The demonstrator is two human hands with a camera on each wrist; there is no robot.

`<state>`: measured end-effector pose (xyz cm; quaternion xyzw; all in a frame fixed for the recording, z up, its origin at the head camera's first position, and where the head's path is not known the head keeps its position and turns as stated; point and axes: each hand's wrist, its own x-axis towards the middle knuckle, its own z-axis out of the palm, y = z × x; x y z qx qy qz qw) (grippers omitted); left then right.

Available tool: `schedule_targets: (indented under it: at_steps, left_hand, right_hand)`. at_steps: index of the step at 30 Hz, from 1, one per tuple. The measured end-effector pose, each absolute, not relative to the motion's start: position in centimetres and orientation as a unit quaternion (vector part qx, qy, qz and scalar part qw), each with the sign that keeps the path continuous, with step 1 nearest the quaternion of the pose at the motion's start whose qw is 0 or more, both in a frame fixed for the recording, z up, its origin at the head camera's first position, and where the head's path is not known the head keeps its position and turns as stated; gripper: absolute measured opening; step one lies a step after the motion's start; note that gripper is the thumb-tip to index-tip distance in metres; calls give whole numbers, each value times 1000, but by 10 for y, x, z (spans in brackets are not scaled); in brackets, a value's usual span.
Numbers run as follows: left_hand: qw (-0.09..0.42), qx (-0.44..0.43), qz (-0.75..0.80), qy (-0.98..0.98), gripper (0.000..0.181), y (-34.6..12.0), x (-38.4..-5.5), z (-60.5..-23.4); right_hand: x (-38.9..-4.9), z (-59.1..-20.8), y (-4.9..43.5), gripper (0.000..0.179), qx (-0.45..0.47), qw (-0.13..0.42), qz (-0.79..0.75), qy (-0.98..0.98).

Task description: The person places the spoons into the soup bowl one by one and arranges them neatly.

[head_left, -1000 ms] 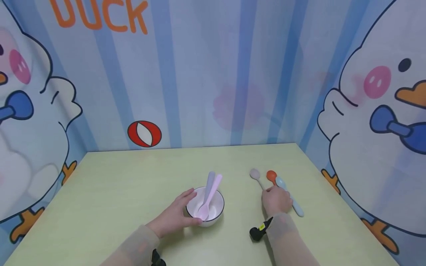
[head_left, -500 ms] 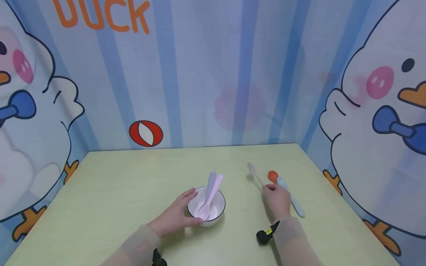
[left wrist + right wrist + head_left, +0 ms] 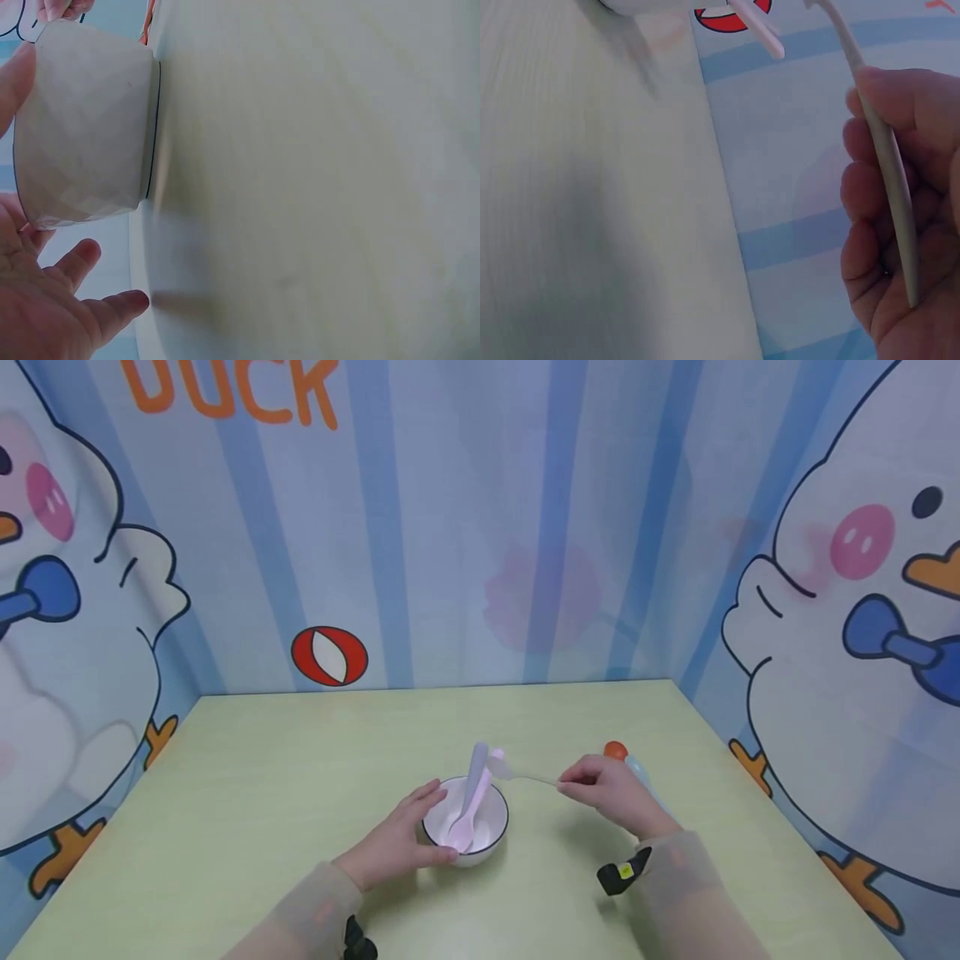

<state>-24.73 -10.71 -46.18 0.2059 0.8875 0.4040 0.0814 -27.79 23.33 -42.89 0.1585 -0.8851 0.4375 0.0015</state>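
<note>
A white bowl (image 3: 480, 857) with a dark rim stands on the table, a lavender spoon (image 3: 475, 775) and a pink spoon (image 3: 462, 832) leaning inside it. My left hand (image 3: 392, 843) holds the bowl's near left side between thumb and fingers; the left wrist view shows the bowl's faceted wall (image 3: 90, 127) between them. My right hand (image 3: 613, 795) pinches a pale greyish spoon (image 3: 534, 777) by its handle, in the air. Its head points left, over the bowl's right rim. In the right wrist view the spoon's handle (image 3: 890, 169) runs across the curled fingers.
Behind the right hand, an orange spoon (image 3: 616, 749) and a light blue spoon (image 3: 638, 769) lie on the table, partly hidden. The pale yellow table (image 3: 300, 752) is bounded by printed walls (image 3: 465, 527) at the back and both sides.
The right hand has lifted the pale greyish spoon off the table and swung it left to the bowl. The left hand and the bowl stay in place.
</note>
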Motion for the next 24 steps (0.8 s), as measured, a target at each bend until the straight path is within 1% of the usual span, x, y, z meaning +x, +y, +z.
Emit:
schedule_targets:
  at_steps: [4,7,13,16,20,24]
  left_hand:
    - [82,205,400,890,93,-107,-246,-462]
    - [80,207,399,890,91,-108,-244,-462]
    - [72,213,417,881,80,-110,-238,-462]
    - [67,215,432,873,75,-111,-236,-463]
    - [65,212,439,871,76,-112,-237,-463]
    - [62,207,437,873,78,-112,-237,-464]
  right_hand:
    - [-276,-418,220,11,212,-14,380,-900]
    - [-276,-414,211,6,243,-7,324,-914]
    - [-273,-406,191,4,306,11,224,-925]
    - [-272,-402,182,5,352,35,175,-919]
    - [-273,-402,171,4,412,86,104,-901]
    - [-275,-408,164,5,413,129,58,-900]
